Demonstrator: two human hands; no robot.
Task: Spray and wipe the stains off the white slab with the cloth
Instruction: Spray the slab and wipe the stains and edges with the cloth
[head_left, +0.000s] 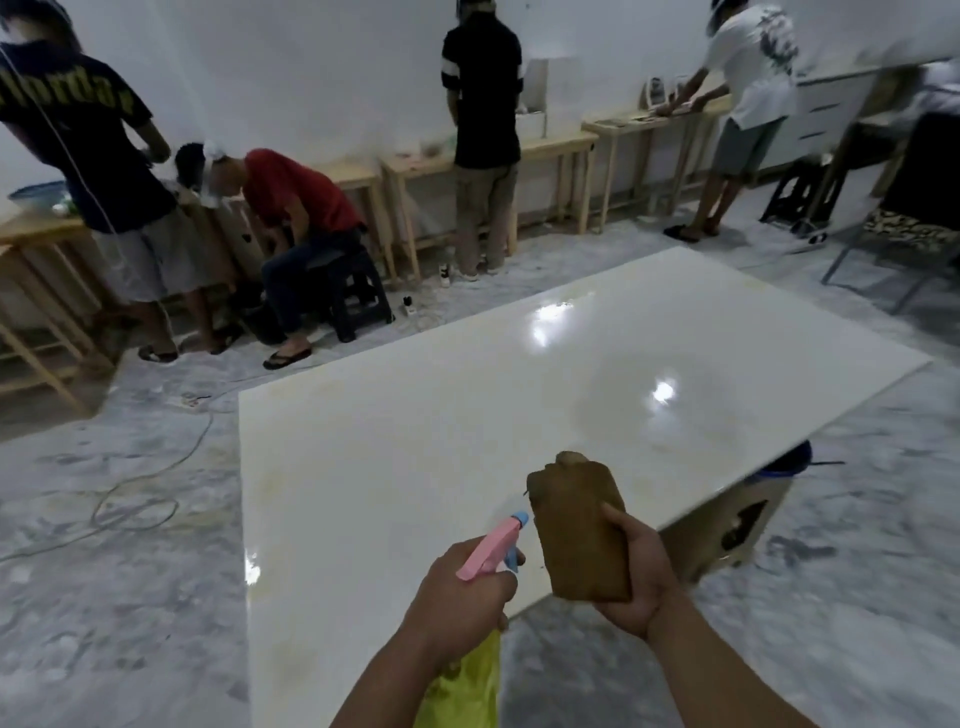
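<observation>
Far left, wooden worktops (31, 228) line the white wall; several people stand or sit at them, one on a dark stool (358, 304). A cable (130, 499) loops over the dusty grey floor (104, 597).

Left hand (457, 597): grip curled round the neck of a spray bottle (467, 670) with a yellow-green body and pink trigger head, blue nozzle aimed forward over the slab.

White slab (415, 457): glossy, lamp glare on it, faint yellowish stains (317, 395) near its left and far edges. It fills the centre and lies on a cardboard box (737, 519) seen under its right edge.

Right hand (639, 577): grip clamped on a folded brown cloth (582, 535), held up above the slab's near edge, just beside the nozzle, not touching the surface.
</observation>
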